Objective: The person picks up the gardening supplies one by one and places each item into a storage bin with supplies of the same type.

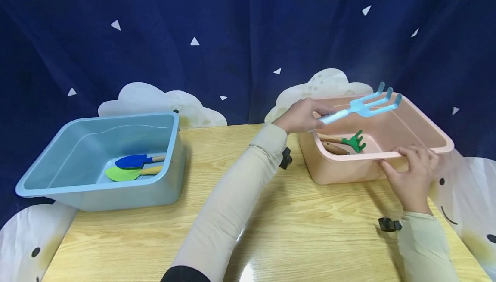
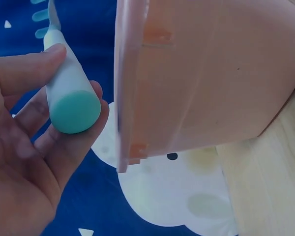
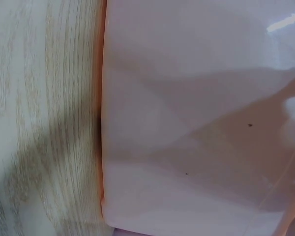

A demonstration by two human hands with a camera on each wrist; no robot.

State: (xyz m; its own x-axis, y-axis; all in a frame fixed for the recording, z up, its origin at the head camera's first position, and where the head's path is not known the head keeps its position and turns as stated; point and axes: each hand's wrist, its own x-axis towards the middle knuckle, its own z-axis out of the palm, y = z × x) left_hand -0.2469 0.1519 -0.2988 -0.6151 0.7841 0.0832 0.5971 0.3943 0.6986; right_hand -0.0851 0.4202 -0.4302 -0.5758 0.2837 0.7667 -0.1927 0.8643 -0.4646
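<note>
My left hand [image 1: 304, 117] holds a light blue garden hand fork [image 1: 362, 107] by its handle, tines pointing right, over the left part of the pink bin [image 1: 372, 156]. In the left wrist view, thumb and fingers wrap the pale handle [image 2: 71, 81] just outside the bin wall [image 2: 211, 73]. My right hand [image 1: 416, 172] grips the bin's near rim, fingers over the edge and thumb outside. Inside the bin lie a small green rake [image 1: 354, 141] with a wooden handle and another wooden-handled tool [image 1: 335, 148], its head hidden. The right wrist view shows mostly bin wall [image 3: 187, 113].
A blue bin [image 1: 116, 196] stands on the left of the wooden table [image 1: 248, 178]. In it lie a blue trowel [image 1: 133, 161] and a lime green trowel [image 1: 124, 174]. A dark blue curtain [image 1: 232, 36] with white cloud shapes hangs behind the table.
</note>
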